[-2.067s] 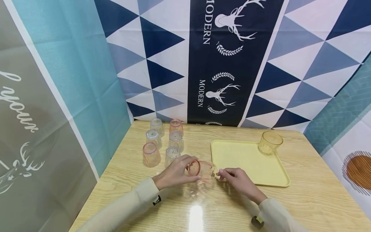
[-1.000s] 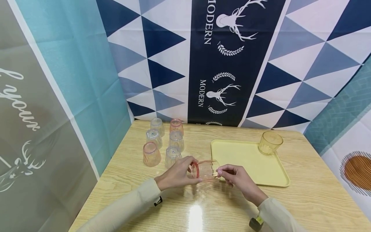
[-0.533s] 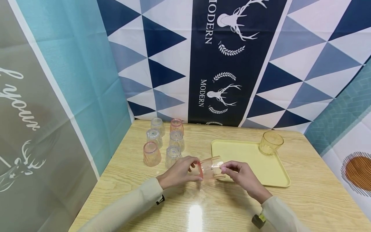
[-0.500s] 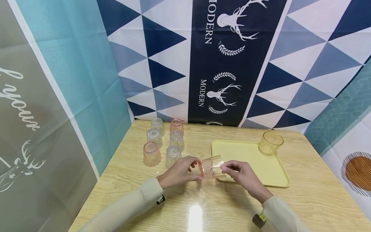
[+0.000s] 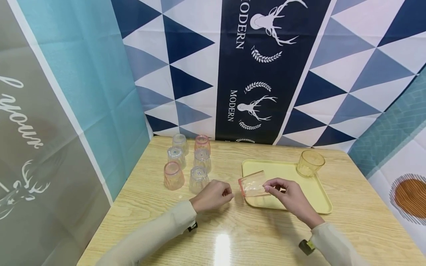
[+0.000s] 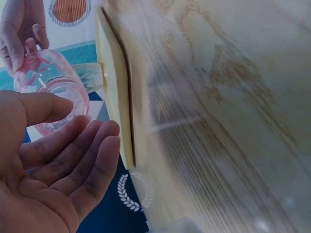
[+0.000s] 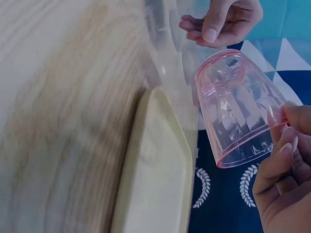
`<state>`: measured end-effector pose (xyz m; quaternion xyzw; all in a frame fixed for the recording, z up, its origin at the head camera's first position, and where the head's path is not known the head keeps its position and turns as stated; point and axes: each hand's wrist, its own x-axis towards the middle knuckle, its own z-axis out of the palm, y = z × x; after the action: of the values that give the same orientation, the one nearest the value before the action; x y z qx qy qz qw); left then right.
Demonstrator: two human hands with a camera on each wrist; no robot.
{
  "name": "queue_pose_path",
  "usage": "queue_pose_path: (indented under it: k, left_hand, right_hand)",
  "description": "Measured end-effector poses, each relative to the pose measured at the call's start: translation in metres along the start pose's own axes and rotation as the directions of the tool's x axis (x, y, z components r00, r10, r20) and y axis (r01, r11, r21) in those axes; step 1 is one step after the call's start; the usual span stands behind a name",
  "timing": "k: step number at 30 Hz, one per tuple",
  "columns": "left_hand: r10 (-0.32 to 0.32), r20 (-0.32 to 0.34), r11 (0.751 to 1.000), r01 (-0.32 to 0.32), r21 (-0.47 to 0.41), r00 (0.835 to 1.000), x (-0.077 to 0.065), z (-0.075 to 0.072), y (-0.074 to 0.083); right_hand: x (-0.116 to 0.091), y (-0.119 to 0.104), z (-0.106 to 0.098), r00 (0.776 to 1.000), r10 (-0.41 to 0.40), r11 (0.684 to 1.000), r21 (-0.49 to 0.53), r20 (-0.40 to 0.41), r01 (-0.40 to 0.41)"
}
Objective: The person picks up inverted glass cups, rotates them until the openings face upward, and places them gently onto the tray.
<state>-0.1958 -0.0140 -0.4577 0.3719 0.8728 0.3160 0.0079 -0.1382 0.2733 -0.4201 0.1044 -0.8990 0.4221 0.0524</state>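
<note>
My right hand (image 5: 294, 199) pinches the rim of a clear pink tumbler (image 5: 253, 184) between thumb and fingers. The tumbler lies sideways in the air, its base pointing left, and overlaps the left edge of the yellow tray (image 5: 279, 171) in the head view. In the right wrist view the ribbed tumbler (image 7: 238, 104) shows its wide mouth at my fingers. My left hand (image 5: 213, 195) is just left of the tumbler's base, holding nothing. Its fingers are loosely bent, as the left wrist view of that hand (image 6: 63, 170) shows.
On the tray's back right corner stands a yellow tumbler (image 5: 309, 163). Several upside-down tumblers stand in two rows at the left, among them a pink tumbler (image 5: 173, 176) and a clear tumbler (image 5: 198, 179). A patterned cloth (image 5: 191, 48) hangs behind the table.
My left hand has let go of the pink tumbler's base. My right hand has carried the tumbler right, to over the tray's edge; earlier both hands held it.
</note>
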Motion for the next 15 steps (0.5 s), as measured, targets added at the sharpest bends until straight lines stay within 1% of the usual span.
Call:
queue_pose_path:
  k: [3, 8, 15]
  left_hand:
    - [-0.018, 0.013, 1.0, 0.018, 0.011, 1.0, 0.007, 0.006, -0.001]
    - [-0.039, 0.036, 0.998, 0.037, 0.056, 0.999, 0.018, 0.018, -0.002]
    - [-0.053, 0.062, 0.992, 0.045, 0.12, 0.997, 0.031, 0.031, 0.003]
  right_hand:
    - [0.0, 0.002, -0.004, 1.0, -0.012, 0.999, -0.043, -0.02, 0.011]
    - [0.0, 0.004, -0.011, 0.998, -0.04, 0.995, -0.092, -0.05, 0.035]
    - [0.0, 0.007, -0.021, 0.993, -0.075, 0.985, -0.162, -0.089, 0.06]
